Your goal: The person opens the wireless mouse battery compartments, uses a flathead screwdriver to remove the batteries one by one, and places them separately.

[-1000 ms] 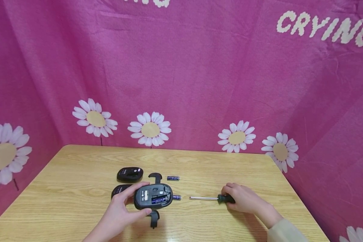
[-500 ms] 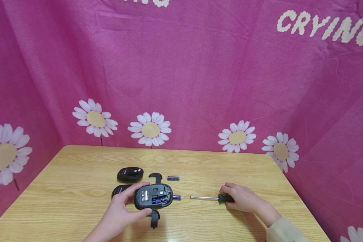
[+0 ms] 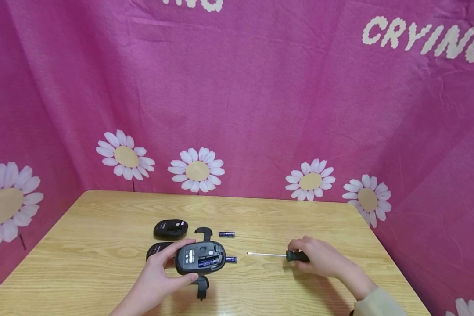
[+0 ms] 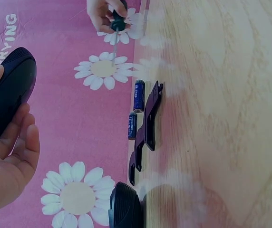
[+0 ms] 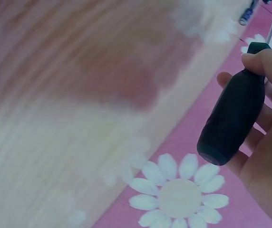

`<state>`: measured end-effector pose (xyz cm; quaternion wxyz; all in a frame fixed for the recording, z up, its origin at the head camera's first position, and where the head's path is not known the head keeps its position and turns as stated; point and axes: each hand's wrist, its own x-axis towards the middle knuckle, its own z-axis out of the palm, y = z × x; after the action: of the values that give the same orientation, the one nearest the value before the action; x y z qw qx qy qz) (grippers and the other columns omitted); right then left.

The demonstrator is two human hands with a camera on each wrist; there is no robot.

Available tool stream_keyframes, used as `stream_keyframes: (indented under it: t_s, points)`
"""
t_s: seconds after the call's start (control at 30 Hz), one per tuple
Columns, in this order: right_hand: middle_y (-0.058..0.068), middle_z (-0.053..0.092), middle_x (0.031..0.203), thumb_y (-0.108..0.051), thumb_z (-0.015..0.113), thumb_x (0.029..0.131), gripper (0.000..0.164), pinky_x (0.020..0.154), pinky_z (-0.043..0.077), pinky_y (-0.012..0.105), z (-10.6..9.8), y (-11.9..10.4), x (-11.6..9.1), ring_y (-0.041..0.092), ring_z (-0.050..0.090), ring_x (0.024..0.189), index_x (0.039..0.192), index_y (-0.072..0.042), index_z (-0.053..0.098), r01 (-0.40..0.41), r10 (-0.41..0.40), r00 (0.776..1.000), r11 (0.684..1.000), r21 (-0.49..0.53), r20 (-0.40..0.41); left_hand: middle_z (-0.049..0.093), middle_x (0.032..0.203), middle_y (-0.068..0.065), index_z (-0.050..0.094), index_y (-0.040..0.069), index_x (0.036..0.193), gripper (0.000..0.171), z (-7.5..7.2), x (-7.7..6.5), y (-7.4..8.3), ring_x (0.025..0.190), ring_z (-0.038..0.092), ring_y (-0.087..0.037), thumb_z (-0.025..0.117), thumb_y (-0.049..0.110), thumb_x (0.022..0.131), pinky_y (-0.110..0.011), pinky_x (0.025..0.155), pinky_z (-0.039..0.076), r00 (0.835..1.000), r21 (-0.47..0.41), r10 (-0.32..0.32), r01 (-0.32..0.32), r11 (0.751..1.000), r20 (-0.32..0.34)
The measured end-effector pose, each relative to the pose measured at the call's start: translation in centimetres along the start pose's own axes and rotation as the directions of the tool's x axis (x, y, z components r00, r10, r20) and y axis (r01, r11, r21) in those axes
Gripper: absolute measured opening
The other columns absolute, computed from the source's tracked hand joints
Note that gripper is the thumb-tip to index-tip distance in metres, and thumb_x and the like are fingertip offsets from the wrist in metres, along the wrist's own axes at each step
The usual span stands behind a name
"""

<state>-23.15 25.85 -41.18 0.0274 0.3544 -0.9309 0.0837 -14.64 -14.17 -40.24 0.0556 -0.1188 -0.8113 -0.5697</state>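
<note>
My left hand (image 3: 155, 275) grips a black computer mouse (image 3: 189, 259) by its edges above the table, underside toward the head camera. Its battery bay is uncovered, and a blue battery (image 3: 208, 262) lies inside. My right hand (image 3: 320, 257) holds a screwdriver by its dark green handle (image 3: 297, 256). The thin metal shaft (image 3: 266, 254) points left toward the mouse, its tip apart from it. In the right wrist view, thumb and fingers pinch the screwdriver (image 5: 236, 111) near the collar. The left wrist view shows the held mouse (image 4: 12, 92) from its side.
Two more black mice lie at left, one upside down (image 3: 170, 229), the other (image 3: 156, 249) partly behind my left hand. Two black battery covers, one far (image 3: 204, 232) and one near (image 3: 201, 286), flank the held mouse. Blue batteries (image 3: 227, 234) (image 4: 132, 125) lie on the table.
My right hand has lifted the screwdriver slightly off the table, its tip rising a little. The left hand and the mouse have hardly moved.
</note>
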Motion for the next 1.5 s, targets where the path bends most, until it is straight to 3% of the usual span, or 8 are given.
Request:
stream_keyframes:
  t_s: [0.17,0.43,0.77,0.93,1.17,1.5]
  points:
    - [-0.014,0.053,0.081,-0.021,0.076,0.077,0.025,0.058,0.043,0.024,-1.1,-0.6,-0.2,0.002,0.048,0.073,0.094,-0.028,0.060,0.019,-0.019,0.999,1.000,-0.008,-0.051,0.062,0.119,0.002,0.059,0.031,0.121,0.063,0.0,0.1,0.0,0.105,0.056,-0.014,0.086,0.021,0.065,-0.025,0.083,0.051,1.000,0.008,-0.030,0.030,1.000,-0.008]
    - [-0.010,0.055,0.081,-0.012,0.076,0.074,0.030,0.060,0.048,0.026,-2.9,-1.7,-0.1,0.004,0.050,0.072,0.097,-0.023,0.061,0.072,-0.078,0.987,0.996,-0.050,-0.140,0.062,0.119,0.003,0.059,0.032,0.121,0.063,-0.2,0.2,-0.1,0.105,0.055,-0.016,0.087,0.023,0.065,-0.024,0.082,0.051,0.998,0.020,-0.064,0.064,0.998,-0.017]
    - [-0.013,0.056,0.086,-0.017,0.075,0.076,0.028,0.062,0.049,0.024,-5.4,-3.0,-0.1,0.001,0.050,0.075,0.100,-0.021,0.062,0.134,-0.148,0.959,0.988,-0.074,-0.243,0.063,0.118,0.003,0.059,0.032,0.120,0.063,0.0,0.3,-0.2,0.103,0.056,-0.014,0.087,0.023,0.064,-0.024,0.081,0.051,0.999,0.024,-0.038,0.038,0.999,-0.014]
    - [-0.016,0.056,0.086,-0.016,0.076,0.074,0.030,0.062,0.047,0.021,-6.3,-3.9,0.0,-0.002,0.048,0.074,0.101,-0.021,0.062,0.191,-0.210,0.931,0.977,-0.091,-0.299,0.063,0.118,0.004,0.059,0.032,0.120,0.063,0.2,0.4,-0.1,0.103,0.057,-0.013,0.087,0.022,0.064,-0.025,0.082,0.051,1.000,0.024,-0.019,0.020,1.000,-0.013]
    - [-0.017,0.059,0.088,-0.018,0.072,0.077,0.027,0.065,0.047,0.017,-7.0,-5.2,0.1,-0.005,0.050,0.074,0.102,-0.021,0.064,0.269,-0.295,0.889,0.955,-0.122,-0.349,0.062,0.119,0.005,0.058,0.035,0.120,0.065,0.2,0.4,0.3,0.106,0.054,-0.017,0.088,0.024,0.063,-0.025,0.082,0.050,0.999,0.034,-0.053,0.053,0.998,-0.003]
    - [-0.019,0.059,0.082,-0.021,0.071,0.076,0.024,0.059,0.046,0.014,-7.0,-6.3,0.1,-0.007,0.048,0.068,0.099,-0.022,0.066,0.302,-0.333,0.863,0.943,-0.139,-0.379,0.062,0.117,0.009,0.058,0.038,0.118,0.064,0.4,0.4,0.6,0.104,0.054,-0.016,0.088,0.025,0.063,-0.027,0.080,0.050,0.999,0.066,-0.043,0.042,0.997,0.008]
